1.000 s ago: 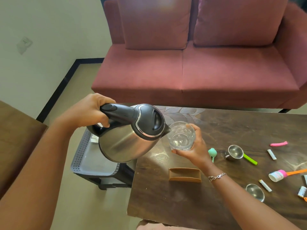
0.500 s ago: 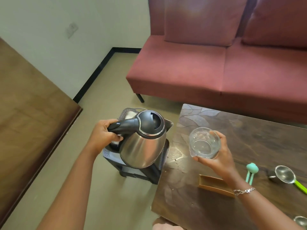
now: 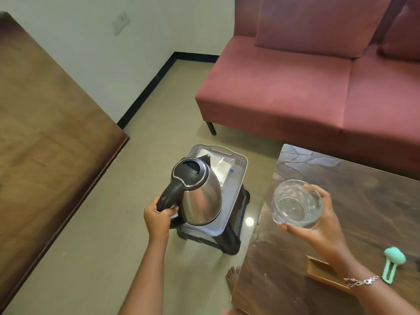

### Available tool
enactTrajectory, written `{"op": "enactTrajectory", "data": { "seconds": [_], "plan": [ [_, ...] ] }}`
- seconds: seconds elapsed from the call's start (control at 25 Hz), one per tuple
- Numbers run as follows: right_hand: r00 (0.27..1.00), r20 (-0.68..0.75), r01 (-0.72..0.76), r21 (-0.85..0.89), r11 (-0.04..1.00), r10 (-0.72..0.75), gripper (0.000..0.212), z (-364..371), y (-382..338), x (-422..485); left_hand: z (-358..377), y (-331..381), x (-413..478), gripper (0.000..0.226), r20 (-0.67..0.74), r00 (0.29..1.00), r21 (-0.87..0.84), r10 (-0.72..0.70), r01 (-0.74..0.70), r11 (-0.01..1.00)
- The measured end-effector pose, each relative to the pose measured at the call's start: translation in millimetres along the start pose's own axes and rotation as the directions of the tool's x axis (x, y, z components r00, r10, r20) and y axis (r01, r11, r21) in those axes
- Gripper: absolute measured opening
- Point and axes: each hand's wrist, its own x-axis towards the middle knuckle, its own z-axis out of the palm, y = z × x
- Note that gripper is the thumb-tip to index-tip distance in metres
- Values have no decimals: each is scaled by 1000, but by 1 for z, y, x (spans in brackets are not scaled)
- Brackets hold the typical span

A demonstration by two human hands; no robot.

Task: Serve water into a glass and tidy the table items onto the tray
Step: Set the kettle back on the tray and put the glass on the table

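My left hand (image 3: 159,218) grips the black handle of a steel kettle (image 3: 200,194), which stands upright on or just above the near end of a grey tray (image 3: 236,176). The tray rests on a low black stool beside the table. My right hand (image 3: 318,228) holds a clear glass (image 3: 296,204) with water in it above the left part of the dark wooden table (image 3: 363,201). A clear packet with a blue dot (image 3: 223,170) lies on the tray behind the kettle.
On the table near my right wrist lie a small wooden holder (image 3: 322,272) and a mint-green tool (image 3: 393,262). A red sofa (image 3: 295,87) stands behind. A brown wooden surface (image 3: 45,121) fills the left side. My bare foot (image 3: 233,276) shows under the table edge.
The kettle has swung left away from the glass, turned upright and come down over the tray. The glass stays in my right hand. My view has turned left.
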Motion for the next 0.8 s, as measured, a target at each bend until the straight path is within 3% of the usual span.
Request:
{"op": "enactTrajectory", "data": {
  "seconds": [0.24, 0.44, 0.64, 0.8],
  "plan": [
    [999, -13, 29, 27, 999, -29, 87, 25, 3, 12, 12, -34, 28, 18, -103, 994, -15, -24, 23, 1000],
    [1000, -7, 1, 44, 999, 0, 93, 37, 8, 17, 20, -55, 47, 36, -165, 986, 33, -31, 37, 999],
    [1000, -11, -9, 48, 999, 9, 92, 42, 7, 22, 33, -65, 54, 14, -243, 970, 67, -3, 20, 998],
    [1000, -21, -6, 54, 999, 7, 95, 45, 5, 27, 45, -80, 58, 25, -263, 965, 130, -5, 41, 991]
  ]
}}
